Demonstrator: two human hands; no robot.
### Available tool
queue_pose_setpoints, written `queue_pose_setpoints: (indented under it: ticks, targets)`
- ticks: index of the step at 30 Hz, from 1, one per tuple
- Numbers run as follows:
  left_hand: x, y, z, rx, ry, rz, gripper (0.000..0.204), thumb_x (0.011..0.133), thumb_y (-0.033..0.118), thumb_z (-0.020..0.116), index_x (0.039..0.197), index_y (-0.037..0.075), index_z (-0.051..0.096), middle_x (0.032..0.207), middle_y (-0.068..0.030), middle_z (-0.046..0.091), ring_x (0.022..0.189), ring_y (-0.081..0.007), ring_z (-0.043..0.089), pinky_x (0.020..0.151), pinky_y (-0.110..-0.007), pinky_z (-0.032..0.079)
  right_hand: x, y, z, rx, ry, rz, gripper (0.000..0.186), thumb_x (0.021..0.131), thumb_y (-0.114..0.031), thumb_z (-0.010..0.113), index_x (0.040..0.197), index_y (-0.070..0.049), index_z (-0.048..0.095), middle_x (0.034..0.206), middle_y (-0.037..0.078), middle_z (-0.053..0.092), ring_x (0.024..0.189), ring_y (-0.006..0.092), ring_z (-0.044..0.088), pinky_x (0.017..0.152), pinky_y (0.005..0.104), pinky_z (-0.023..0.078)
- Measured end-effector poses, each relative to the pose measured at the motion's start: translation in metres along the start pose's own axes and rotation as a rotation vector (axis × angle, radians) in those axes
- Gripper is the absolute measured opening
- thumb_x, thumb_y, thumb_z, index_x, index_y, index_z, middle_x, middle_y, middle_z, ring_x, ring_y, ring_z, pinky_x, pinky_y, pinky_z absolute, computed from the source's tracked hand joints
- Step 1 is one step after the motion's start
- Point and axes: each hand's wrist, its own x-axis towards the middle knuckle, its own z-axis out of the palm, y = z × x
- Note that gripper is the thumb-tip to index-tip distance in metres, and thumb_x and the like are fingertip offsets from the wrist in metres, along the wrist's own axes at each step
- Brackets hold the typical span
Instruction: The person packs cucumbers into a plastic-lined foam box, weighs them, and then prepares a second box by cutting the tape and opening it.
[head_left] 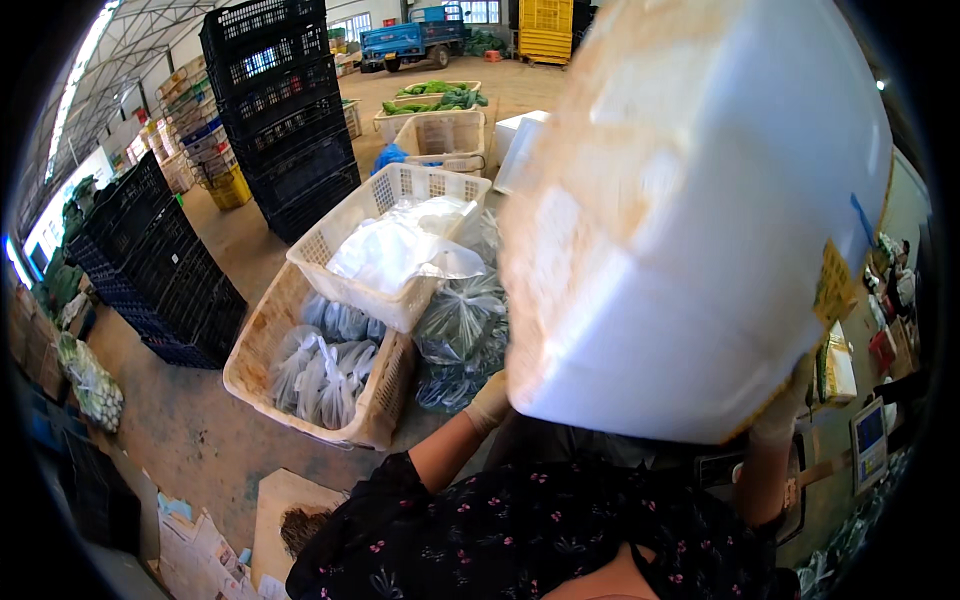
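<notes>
A big white foam box (pixel 740 250) fills the upper right, tilted, with brown dirt stains along its side. My left hand (pixel 489 402), in a pale glove, grips its lower left edge; the fingertips are hidden by the box. At the lower right edge my right hand (pixel 779 418) holds it too, mostly shadowed and partly covered. Closest to my left hand are dark green produce bags (pixel 462 335), clear plastic tied on top. Beside them, a white plastic crate (pixel 330 262) with silvery-white bags (pixel 400 250) rests on a larger dirty crate (pixel 255 345) holding knotted clear bags (pixel 325 375).
Black crate stacks (pixel 285 110) rise at the left. Farther back are crates of green vegetables (pixel 435 100) and a blue three-wheeled truck (pixel 410 42). A scale display (pixel 869 445) stands at the right. Flattened cardboard (pixel 275 510) lies low on the left.
</notes>
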Motion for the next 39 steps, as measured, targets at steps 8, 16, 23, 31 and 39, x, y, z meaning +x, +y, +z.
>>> queue_pose_setpoints:
  ticks: [8, 16, 23, 31, 39]
  targets:
    - [-0.007, -0.057, -0.031, 0.755, 0.074, 0.238, 0.033, 0.088, 0.014, 0.055, 0.118, 0.002, 0.053, 0.109, -0.0091, 0.058, 0.098, -0.0153, 0.055, 0.082, -0.028, 0.047, 0.025, 0.029, 0.132, 0.152, -0.569, 0.298, 0.052, 0.079, -0.028, 0.063, 0.119, 0.001, 0.048, 0.103, 0.010, 0.059, 0.094, 0.0200, 0.059, 0.082, 0.0321, 0.049]
    - [-0.031, -0.091, -0.045, 0.872, 0.006, 0.107, 0.028, 0.088, 0.012, 0.055, 0.114, 0.001, 0.055, 0.102, -0.0082, 0.060, 0.089, -0.0135, 0.057, 0.076, -0.026, 0.047, 0.017, -0.005, 0.188, -0.101, -0.839, 0.493, 0.051, 0.067, -0.002, 0.078, 0.113, 0.001, 0.055, 0.096, 0.003, 0.062, 0.088, 0.0105, 0.056, 0.079, 0.0265, 0.047]
    - [-0.012, -0.061, -0.031, 0.501, 0.164, -0.174, 0.023, 0.090, 0.011, 0.052, 0.109, 0.000, 0.058, 0.089, -0.0054, 0.061, 0.075, -0.0088, 0.056, 0.067, -0.022, 0.045, 0.175, 0.015, 0.261, -0.816, -0.309, -0.439, 0.056, 0.071, -0.020, 0.073, 0.120, -0.001, 0.052, 0.099, 0.012, 0.063, 0.091, 0.0220, 0.060, 0.080, 0.0325, 0.047]
    - [0.000, -0.047, -0.037, 0.251, 0.125, -0.357, 0.021, 0.090, 0.015, 0.053, 0.105, 0.002, 0.060, 0.080, -0.0041, 0.060, 0.065, -0.0060, 0.052, 0.057, -0.017, 0.041, 0.276, 0.076, 0.271, -1.174, -0.215, -0.834, 0.048, 0.076, -0.030, 0.064, 0.113, -0.003, 0.050, 0.115, 0.017, 0.054, 0.111, 0.0312, 0.051, 0.094, 0.0402, 0.042]
    - [-0.001, -0.044, -0.032, 0.278, 0.084, -0.347, 0.021, 0.090, 0.012, 0.050, 0.106, 0.001, 0.059, 0.081, -0.0033, 0.060, 0.067, -0.0066, 0.051, 0.062, -0.019, 0.042, 0.075, 0.230, 0.138, -1.232, -0.836, -0.130, 0.047, 0.073, -0.022, 0.062, 0.115, -0.005, 0.052, 0.119, 0.020, 0.051, 0.110, 0.0367, 0.049, 0.093, 0.0429, 0.041]
